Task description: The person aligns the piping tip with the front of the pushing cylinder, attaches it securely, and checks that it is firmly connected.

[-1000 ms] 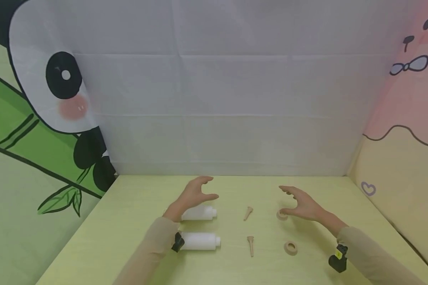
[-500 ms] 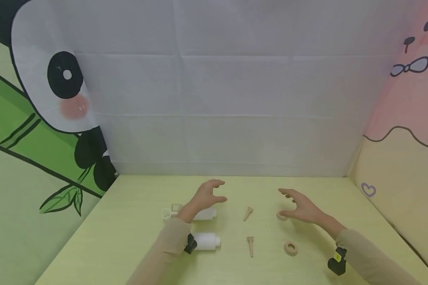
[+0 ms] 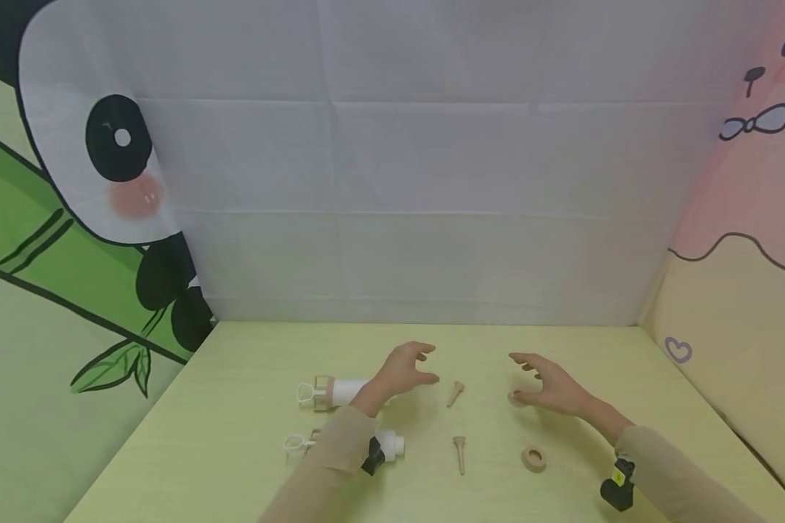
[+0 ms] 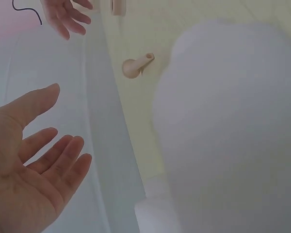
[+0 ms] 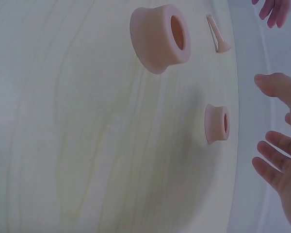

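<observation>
My left hand (image 3: pixel 402 369) is raised above the table with fingers and thumb spread apart, holding nothing, close left of a beige funnel-topped peg (image 3: pixel 456 394). Its forearm covers part of two white bottle-like cylinders (image 3: pixel 348 392) lying on their sides. The nearer cylinder (image 3: pixel 389 444) is mostly behind the sleeve, and one looms large and blurred in the left wrist view. Over at the right, my right hand (image 3: pixel 549 385) hovers with thumb and fingers apart and nothing between them. Its thumb overlaps the farther beige ring (image 5: pixel 216 124) in the head view. A nearer beige ring (image 3: pixel 533 459) lies flat below this hand.
A second funnel-topped peg (image 3: pixel 460 454) lies between the nearer cylinder and ring. White loop handles (image 3: pixel 306 393) stick out at the cylinders' left ends. The pale yellow table (image 3: pixel 255 349) ends at a white cloth backdrop (image 3: pixel 399 254), with printed cloths at both sides.
My left hand has moved right and slightly toward me, uncovering the left ends of the cylinders. The right hand has sunk a little. The objects on the table have stayed put.
</observation>
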A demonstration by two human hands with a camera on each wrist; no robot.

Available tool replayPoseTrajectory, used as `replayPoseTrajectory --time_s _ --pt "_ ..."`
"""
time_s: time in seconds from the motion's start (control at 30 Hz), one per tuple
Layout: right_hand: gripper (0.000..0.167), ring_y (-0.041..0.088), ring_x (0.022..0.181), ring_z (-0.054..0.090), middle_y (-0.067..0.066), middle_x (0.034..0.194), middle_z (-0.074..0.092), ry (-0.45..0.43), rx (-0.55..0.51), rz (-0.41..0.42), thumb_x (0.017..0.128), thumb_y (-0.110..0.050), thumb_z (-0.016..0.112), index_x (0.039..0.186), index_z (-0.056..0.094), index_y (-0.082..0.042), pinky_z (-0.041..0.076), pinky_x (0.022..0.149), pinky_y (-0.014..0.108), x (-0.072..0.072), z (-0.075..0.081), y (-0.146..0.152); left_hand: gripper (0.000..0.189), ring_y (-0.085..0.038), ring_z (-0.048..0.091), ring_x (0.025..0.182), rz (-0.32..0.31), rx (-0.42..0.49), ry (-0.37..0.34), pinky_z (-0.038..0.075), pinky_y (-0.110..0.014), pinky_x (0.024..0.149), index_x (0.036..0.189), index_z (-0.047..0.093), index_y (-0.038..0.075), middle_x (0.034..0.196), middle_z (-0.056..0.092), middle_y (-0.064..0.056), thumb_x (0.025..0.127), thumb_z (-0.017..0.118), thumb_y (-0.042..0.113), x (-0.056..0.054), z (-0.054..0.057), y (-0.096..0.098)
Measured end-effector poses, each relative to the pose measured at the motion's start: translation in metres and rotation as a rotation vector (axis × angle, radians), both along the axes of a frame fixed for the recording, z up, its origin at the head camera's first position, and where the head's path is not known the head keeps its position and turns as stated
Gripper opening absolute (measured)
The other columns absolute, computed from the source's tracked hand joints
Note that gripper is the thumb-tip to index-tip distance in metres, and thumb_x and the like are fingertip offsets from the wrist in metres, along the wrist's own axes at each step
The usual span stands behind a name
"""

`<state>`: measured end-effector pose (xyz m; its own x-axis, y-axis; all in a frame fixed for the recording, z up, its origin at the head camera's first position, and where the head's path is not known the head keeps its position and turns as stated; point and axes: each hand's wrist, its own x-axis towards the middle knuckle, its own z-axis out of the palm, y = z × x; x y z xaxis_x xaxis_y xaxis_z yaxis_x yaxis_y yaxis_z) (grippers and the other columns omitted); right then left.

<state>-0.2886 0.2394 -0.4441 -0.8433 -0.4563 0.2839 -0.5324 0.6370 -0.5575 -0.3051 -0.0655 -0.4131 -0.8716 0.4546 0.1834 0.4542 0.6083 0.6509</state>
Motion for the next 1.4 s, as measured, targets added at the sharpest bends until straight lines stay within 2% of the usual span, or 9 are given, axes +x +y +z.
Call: replayPoseTrajectory --time_s 0.27,0.43,0.73,0.83,1.1,1.4 --pt "0.062 0.038 0.107 0.05 0.02 0.128 0.047 -0.002 0.007 0.02 0.079 -0.015 0.071 0.131 0.042 0.002 0.043 0.085 0.052 0.0 -0.006 0.001 0.054 -0.029 0.057 0.103 -0.017 0.024 -0.042 0.049 -0.037 0.084 0.122 0.053 -0.004 0.119 0.055 -0.017 0.074 0.074 0.012 -0.002 -0.006 0.012" --pt "0.06 0.038 0.108 0.049 0.019 0.129 0.047 -0.011 0.012 0.029 0.08 -0.016 0.069 0.131 0.042 0.002 0.043 0.086 0.052 0.001 -0.008 0.001 0.054 -0.028 0.054 0.108 -0.046 0.016 -0.099 0.048 -0.033 0.085 0.122 0.054 0.0 0.123 0.054 -0.013 0.074 0.075 0.012 -0.004 -0.013 0.02" --pt "0.061 0.038 0.109 0.049 0.019 0.129 0.047 -0.018 0.014 0.033 0.079 -0.016 0.07 0.131 0.042 0.004 0.043 0.086 0.051 -0.003 -0.013 0.002 0.053 -0.029 0.051 0.113 -0.086 0.029 -0.178 0.045 -0.038 0.091 0.123 0.053 -0.001 0.126 0.053 -0.012 0.074 0.074 0.006 -0.007 -0.018 0.03" --pt "0.062 0.037 0.109 0.049 0.019 0.129 0.047 -0.03 0.011 0.035 0.08 -0.017 0.07 0.131 0.042 0.003 0.043 0.086 0.051 -0.004 -0.015 0.003 0.052 -0.03 0.052 0.112 -0.095 0.036 -0.184 0.045 -0.038 0.091 0.122 0.053 -0.003 0.125 0.053 -0.014 0.074 0.072 0.002 -0.007 -0.019 0.031" --pt "0.064 0.038 0.109 0.048 0.019 0.128 0.047 -0.051 0.009 0.026 0.078 -0.019 0.071 0.131 0.042 0.003 0.042 0.086 0.051 -0.004 -0.017 0.004 0.05 -0.034 0.054 0.106 -0.066 0.097 -0.25 0.049 -0.038 0.083 0.119 0.053 -0.007 0.12 0.054 -0.02 0.072 0.07 -0.006 -0.007 -0.024 0.033" --pt "0.064 0.036 0.109 0.049 0.018 0.128 0.048 -0.051 0.008 0.014 0.078 -0.02 0.072 0.131 0.043 0.002 0.043 0.086 0.05 -0.004 -0.021 0.004 0.048 -0.03 0.056 0.104 -0.033 0.041 -0.3 0.048 -0.036 0.085 0.114 0.058 -0.004 0.118 0.056 -0.017 0.069 0.073 -0.005 -0.01 -0.033 0.035"
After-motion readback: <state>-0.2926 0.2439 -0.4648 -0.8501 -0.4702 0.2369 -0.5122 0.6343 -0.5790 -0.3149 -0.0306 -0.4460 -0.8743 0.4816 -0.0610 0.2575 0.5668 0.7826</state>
